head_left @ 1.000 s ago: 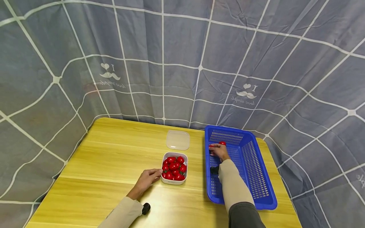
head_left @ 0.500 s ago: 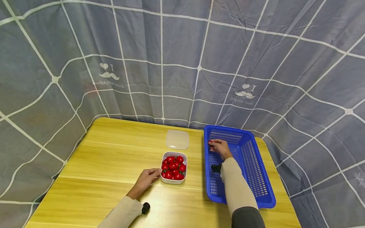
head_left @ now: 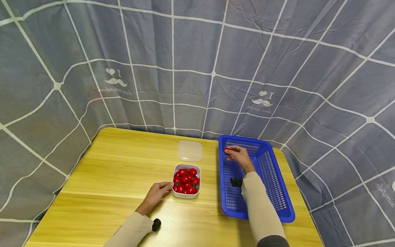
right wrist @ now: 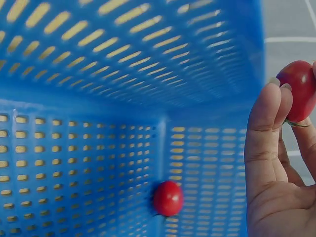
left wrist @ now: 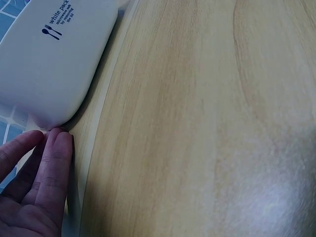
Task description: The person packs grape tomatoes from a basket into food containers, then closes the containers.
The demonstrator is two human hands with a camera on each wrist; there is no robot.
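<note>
My right hand (head_left: 240,157) pinches a small red tomato (right wrist: 297,91) between thumb and fingertips, high over the far left part of the blue plastic basket (head_left: 223,192). Below, a second tomato (right wrist: 168,198) lies in a corner of the basket in the right wrist view; the hand hides it from the head view. To the left, a square white food container (head_left: 186,196) holds several red tomatoes (head_left: 186,178) with green stems. The fingertips of my left hand (head_left: 156,195), fairly straight, touch the container's left side near its front corner.
A clear flat lid (head_left: 190,151) lies on the wooden table (head_left: 129,164) behind the container. Grey checked curtains (head_left: 191,85) hang along the table's back and sides. The basket's raised walls stand near the table's right edge.
My right hand has lifted the tomato up and slightly toward the basket's far left rim. My left hand stays at the container. The head view has turned slightly right.
</note>
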